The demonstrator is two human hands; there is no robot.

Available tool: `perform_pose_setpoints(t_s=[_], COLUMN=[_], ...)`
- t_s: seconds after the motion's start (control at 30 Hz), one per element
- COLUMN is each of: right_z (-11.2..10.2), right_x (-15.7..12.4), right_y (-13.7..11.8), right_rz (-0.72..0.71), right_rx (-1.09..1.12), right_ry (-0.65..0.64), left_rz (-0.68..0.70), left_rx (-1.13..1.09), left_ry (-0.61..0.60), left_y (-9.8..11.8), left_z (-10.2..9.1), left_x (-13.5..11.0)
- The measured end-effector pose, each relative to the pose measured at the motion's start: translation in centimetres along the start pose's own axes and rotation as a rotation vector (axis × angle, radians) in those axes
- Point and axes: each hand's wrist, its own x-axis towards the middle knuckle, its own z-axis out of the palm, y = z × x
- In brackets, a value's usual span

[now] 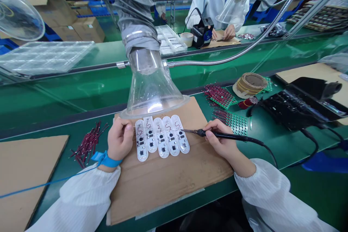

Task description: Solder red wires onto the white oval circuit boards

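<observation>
My right hand (221, 138) grips a black soldering iron (214, 134), its tip at the rightmost of several white circuit boards (161, 141) with rounded ends. The boards stand side by side on a cardboard sheet (168, 181), with black chips and short dark red wires on them. Left of the row, my left hand (120, 138) is closed, thumb against the curled fingers. A thin strand of solder wire (154, 129) seems to run from it across the boards toward the iron's tip. A blue wrist strap (107, 159) with a cord circles my left wrist.
A clear fume hood (154, 87) hangs low over the boards. Dark red wires (88, 143) lie left. To the right are wired green boards (220, 96), a tape roll (250, 84) and a black soldering stand (301, 101). A co-worker (214, 3) sits opposite.
</observation>
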Motion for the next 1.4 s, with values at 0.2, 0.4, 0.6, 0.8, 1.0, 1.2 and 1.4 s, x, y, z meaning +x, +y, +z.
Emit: perform_pose_setpoints(t_s=[0.2,0.4,0.6,0.8,1.0,1.2,1.4], right_z=[0.0,0.3,0.3,0.3,0.3,0.1,1.3], right_x=[-0.2,-0.1,0.1,0.4,0.4,0.3,0.3], right_y=[0.2,0.0,-0.2,-0.6,-0.5,-0.5,-1.8], right_rz=[-0.005,0.027,0.035,0.016,-0.027,0.04,0.067], right_rx=[0.048,0.023,0.002,-0.024,-0.051,0.072,0.173], right_ry=[0.104,0.025,-0.021,-0.056,-0.058,0.038,0.184], left_rz=[0.015,0.022,0.021,0.024,-0.001,0.061,0.002], left_rx=[-0.04,-0.068,-0.047,-0.041,-0.035,-0.071,-0.079], left_ry=[0.044,0.057,0.058,0.045,-0.021,0.035,0.08], left_y=[0.0,0.5,0.4,0.1,0.1,0.9,0.9], left_z=[0.2,0.3,0.2,0.2,0.2,-0.5,-2.1], left_x=[0.2,0.4,0.4,0.2,0.1,0.4,0.1])
